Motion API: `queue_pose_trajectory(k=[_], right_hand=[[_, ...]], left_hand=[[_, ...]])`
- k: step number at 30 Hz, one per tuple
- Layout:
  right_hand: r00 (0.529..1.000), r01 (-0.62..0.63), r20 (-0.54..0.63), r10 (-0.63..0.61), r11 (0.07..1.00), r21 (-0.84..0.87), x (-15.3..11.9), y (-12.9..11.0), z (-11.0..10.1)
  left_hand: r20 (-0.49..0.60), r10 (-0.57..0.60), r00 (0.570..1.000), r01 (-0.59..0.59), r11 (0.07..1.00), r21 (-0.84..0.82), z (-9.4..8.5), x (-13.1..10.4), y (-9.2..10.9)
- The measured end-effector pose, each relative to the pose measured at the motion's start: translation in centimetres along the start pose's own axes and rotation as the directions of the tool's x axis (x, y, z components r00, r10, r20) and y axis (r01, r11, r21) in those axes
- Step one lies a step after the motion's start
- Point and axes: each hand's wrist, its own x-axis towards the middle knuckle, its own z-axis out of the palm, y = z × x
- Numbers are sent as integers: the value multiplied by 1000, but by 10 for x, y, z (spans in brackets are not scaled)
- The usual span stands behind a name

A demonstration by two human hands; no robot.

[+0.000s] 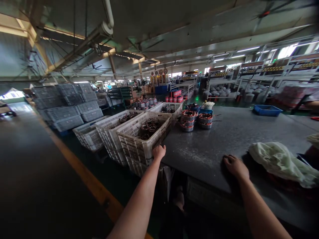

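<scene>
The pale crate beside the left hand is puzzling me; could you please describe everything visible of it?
The crate is off-white, rectangular and open-topped, apparently plastic, with slotted walls. It sits upright on a similar crate, beside the dark table. Dark, ring-like parts lie inside. The left hand is at its near right corner; whether they touch is unclear.

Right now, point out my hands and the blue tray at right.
Left hand (159,152), head view: back of the hand.
Right hand (236,167), head view: back of the hand.
Blue tray (266,113), head view: front wall.
</scene>
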Motion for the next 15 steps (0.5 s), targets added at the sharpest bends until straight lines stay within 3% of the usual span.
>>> queue_pose_trajectory(k=[11,13,15], right_hand=[[974,-199,-56,222,943,268,-3,0,-17],[967,-180,-73,243,859,479,-12,-6,-29],[984,-59,-59,167,625,778,-37,-18,-39]], left_hand=[[-18,10,1000,-10,1000,10,-1,-4,2],[-20,9,1000,-9,1000,8,-2,-4,1],[-21,7,1000,-7,1000,2,-2,-3,2]])
